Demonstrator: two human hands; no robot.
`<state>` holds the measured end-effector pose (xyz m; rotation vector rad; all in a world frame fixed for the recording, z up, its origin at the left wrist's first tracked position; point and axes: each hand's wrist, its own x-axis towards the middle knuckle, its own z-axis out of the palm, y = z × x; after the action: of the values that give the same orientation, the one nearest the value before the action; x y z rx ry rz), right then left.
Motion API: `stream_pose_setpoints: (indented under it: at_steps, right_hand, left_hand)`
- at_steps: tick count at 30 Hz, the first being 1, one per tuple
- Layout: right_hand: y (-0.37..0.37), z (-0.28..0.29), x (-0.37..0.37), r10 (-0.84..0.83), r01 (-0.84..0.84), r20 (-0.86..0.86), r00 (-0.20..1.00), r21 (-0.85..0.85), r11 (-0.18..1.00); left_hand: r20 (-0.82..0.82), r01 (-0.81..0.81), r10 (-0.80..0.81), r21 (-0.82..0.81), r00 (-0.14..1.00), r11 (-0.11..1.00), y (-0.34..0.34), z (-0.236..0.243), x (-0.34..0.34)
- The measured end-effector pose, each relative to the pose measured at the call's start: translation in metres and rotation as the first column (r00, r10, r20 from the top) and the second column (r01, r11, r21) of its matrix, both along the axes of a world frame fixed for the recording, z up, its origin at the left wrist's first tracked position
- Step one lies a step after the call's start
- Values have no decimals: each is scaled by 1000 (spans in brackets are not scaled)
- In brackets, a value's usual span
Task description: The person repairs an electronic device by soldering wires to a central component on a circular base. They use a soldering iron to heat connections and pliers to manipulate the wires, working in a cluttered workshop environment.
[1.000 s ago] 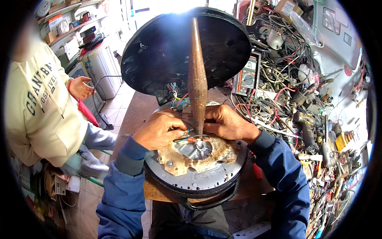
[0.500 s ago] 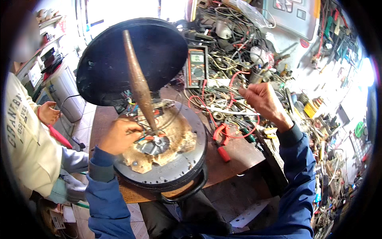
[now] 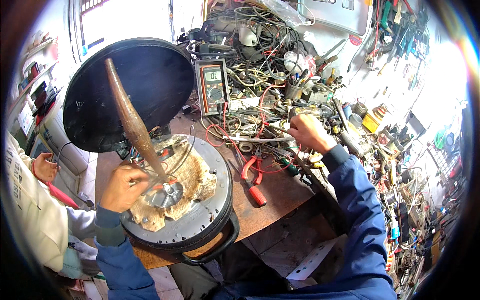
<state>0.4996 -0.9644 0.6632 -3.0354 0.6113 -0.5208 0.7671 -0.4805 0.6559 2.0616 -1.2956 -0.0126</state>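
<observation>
left hand (image 3: 124, 188): fingers curled, grip hidden | right hand (image 3: 310, 133): fingers curled, hold unclear | round appliance (image 3: 192, 212) overhangs surface's (image 3: 272, 205) front edge | window (image 3: 125, 25) glares

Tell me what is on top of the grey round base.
On the base lies a torn tan pad; wires and a brown cone show above it. What lies beneath the pad is covered, and the left hand hides part of its left side.

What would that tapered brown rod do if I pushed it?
The tapered brown rod might tip, since it stands up from a narrow-looking lower end. It would probably feel stiff, because it looks thick through the middle and shows no obvious sag. Laid down, it could roll, as its sides look rounded.
</observation>
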Motion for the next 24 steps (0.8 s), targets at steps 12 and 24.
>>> stream_pose_setpoints:
  at_steps: [12,24]
  right_hand:
    - [-5,12,32,68,-89,187,980,105,990]
    - [52,91,-49,56,-18,162,985,-231,973]
  left_hand:
    - [-27,5,-5,2,1000,1000,1,3,-2]
    - [-72,-15,18,38,997,999,-1,13,-8]
